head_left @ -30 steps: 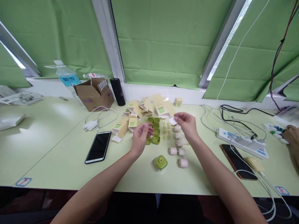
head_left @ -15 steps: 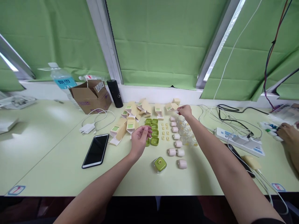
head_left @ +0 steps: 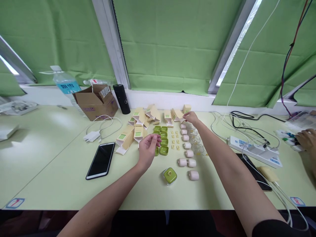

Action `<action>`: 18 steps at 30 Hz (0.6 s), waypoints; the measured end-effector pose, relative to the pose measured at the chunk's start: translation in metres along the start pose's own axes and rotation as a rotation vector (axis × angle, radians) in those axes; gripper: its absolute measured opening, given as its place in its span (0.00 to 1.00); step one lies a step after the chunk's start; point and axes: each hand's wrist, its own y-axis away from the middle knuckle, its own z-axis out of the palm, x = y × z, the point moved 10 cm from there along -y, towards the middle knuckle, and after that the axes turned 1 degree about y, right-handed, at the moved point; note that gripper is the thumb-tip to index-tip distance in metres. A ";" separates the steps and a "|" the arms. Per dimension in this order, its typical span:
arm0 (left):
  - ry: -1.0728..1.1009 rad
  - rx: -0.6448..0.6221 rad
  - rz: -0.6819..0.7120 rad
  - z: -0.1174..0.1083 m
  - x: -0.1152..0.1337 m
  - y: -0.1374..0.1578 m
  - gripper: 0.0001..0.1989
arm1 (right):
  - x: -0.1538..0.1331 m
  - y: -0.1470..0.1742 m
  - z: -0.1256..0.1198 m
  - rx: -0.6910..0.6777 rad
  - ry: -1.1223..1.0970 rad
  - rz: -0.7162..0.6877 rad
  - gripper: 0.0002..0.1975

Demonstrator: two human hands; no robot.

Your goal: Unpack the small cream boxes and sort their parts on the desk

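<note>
My right hand (head_left: 191, 118) pinches the near edge of a small cream cardboard box (head_left: 176, 115), which lies on its side at the back. My left hand (head_left: 148, 146) hovers beside two columns of square green lids (head_left: 164, 150), its fingers curled together with nothing visible in them. Right of the lids lie small yellow clips (head_left: 177, 147) in two columns. A line of pale pink rounded pieces (head_left: 189, 153) runs beside them, then clear containers (head_left: 198, 148) partly behind my right forearm. Nearer to me stands a clear container with a green lid (head_left: 170, 175).
More cream boxes (head_left: 125, 137) lie open behind and left of the lids. A phone (head_left: 100, 161), a charger (head_left: 92, 136), a brown carton (head_left: 96, 106) and a black flask (head_left: 121, 98) are leftward. A power strip (head_left: 254, 151) with cables and another person's hand (head_left: 306, 140) are rightward.
My right hand has moved a little left together with the cream box, which now lies closer to the neighbouring box. My left hand has stayed in place.
</note>
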 end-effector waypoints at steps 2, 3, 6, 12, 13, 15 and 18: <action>-0.002 0.002 0.009 0.000 0.001 0.000 0.22 | -0.005 0.005 -0.008 0.054 0.014 -0.037 0.05; -0.004 0.003 0.015 -0.001 0.001 0.000 0.22 | -0.008 0.010 -0.015 0.090 0.019 -0.058 0.04; -0.008 0.012 0.033 -0.002 0.003 0.000 0.21 | -0.019 0.033 -0.036 0.218 0.020 -0.143 0.06; -0.012 0.018 0.037 -0.002 0.005 0.001 0.21 | -0.072 0.149 -0.039 0.210 -0.049 -0.597 0.06; -0.015 0.019 0.040 -0.002 0.005 0.001 0.21 | -0.081 0.175 -0.027 0.085 -0.041 -0.679 0.06; -0.017 0.026 0.053 -0.003 0.007 0.000 0.21 | -0.095 0.234 0.001 -0.235 0.030 -0.848 0.05; -0.012 0.039 0.076 -0.005 0.008 -0.002 0.21 | -0.092 0.304 0.031 -0.603 0.210 -0.970 0.16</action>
